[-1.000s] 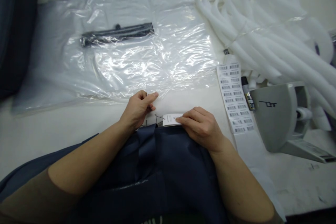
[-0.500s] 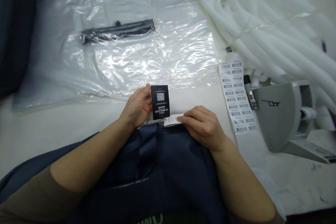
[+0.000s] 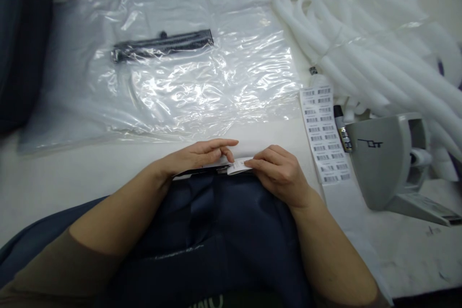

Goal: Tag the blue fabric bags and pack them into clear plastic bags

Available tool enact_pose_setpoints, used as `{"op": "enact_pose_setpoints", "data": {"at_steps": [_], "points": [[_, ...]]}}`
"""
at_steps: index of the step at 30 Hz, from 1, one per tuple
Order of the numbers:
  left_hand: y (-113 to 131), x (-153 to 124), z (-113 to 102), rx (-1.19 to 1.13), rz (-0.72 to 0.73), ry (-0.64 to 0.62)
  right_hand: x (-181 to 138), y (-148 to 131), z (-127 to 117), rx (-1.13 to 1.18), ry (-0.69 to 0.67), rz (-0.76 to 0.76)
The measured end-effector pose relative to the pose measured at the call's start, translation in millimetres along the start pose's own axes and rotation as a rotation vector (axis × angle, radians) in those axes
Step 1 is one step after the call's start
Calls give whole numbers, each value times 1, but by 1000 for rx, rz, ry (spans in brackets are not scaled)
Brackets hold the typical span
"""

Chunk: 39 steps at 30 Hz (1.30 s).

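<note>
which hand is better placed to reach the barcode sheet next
Probably the right hand: it sits nearer the barcode sheet, though it pinches the white tag. The left hand is farther away.

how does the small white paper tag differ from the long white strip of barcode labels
The small white paper tag is pinched in the right hand; the long white strip of barcode labels lies untouched on the pale table. The tag is smaller than the strip. The tag sits at the edge of the dark navy fabric, while the strip lies beside the black-capped tube. Both are white with dark printing.
</note>
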<state>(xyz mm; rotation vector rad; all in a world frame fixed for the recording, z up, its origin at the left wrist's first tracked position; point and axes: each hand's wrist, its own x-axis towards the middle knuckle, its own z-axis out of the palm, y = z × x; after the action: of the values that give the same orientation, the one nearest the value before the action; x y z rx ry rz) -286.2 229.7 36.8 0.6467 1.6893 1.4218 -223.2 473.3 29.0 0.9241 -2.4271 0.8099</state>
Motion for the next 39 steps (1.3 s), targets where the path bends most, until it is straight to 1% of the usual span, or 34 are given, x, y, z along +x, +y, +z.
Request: {"op": "enact_pose_setpoints", "data": {"at_steps": [2, 4, 5, 6, 8, 10, 12, 14, 15, 16, 17, 19, 20, 21, 22, 23, 25, 27, 29, 31, 34, 36, 39], "points": [[1, -4, -9, 81, 21, -124, -1, 1, 1, 33, 0, 19], [3, -7, -15, 152, 52, -203, -2, 3, 1, 71, -4, 48], [3, -9, -18, 142, 72, -228, -3, 4, 2, 88, -8, 65], [3, -11, -20, 89, 94, -255, -4, 5, 2, 103, -12, 82], [1, -18, -24, -112, 125, -322, -5, 7, 3, 117, -18, 119], [-2, -24, -27, -274, 119, -379, -6, 8, 4, 123, -23, 157], [-4, -29, -28, -300, 98, -401, -7, 9, 4, 124, -27, 193], [-4, -29, -27, -241, 55, -352, -8, 10, 5, 122, -32, 210], [-4, -27, -26, -194, 10, -293, -8, 11, 4, 118, -33, 207], [-4, -25, -24, -145, -52, -203, -8, 11, 4, 115, -33, 196], [-3, -21, -23, -102, -122, -83, -8, 11, 4, 113, -33, 178], [-2, -15, -21, -34, -230, 202, -7, 11, 2, 102, -28, 131], [-1, -12, -22, -5, -249, 332, -7, 10, 2, 92, -25, 106], [1, -9, -24, 25, -247, 435, -6, 9, 1, 77, -21, 80], [3, -7, -26, 63, -230, 501, -5, 8, 0, 59, -17, 53], [7, -5, -29, 113, -209, 529, -4, 7, 0, 39, -13, 28], [17, 0, -37, 197, -194, 506, -3, 6, -1, 7, -8, -15], [27, 6, -43, 175, -208, 434, -2, 4, -1, -10, -3, -40], [34, 13, -48, 41, -253, 357, -2, 3, -2, -19, -1, -48], [37, 18, -53, -118, -311, 312, -2, 3, -2, -27, 1, -47], [32, 19, -59, -235, -362, 329, -2, 3, -2, -36, 15, -44], [27, 16, -62, -296, -320, 365, -2, 4, -1, -34, 22, -45], [23, 11, -62, -366, -215, 360, -3, 4, 0, -25, 14, -40]]}}
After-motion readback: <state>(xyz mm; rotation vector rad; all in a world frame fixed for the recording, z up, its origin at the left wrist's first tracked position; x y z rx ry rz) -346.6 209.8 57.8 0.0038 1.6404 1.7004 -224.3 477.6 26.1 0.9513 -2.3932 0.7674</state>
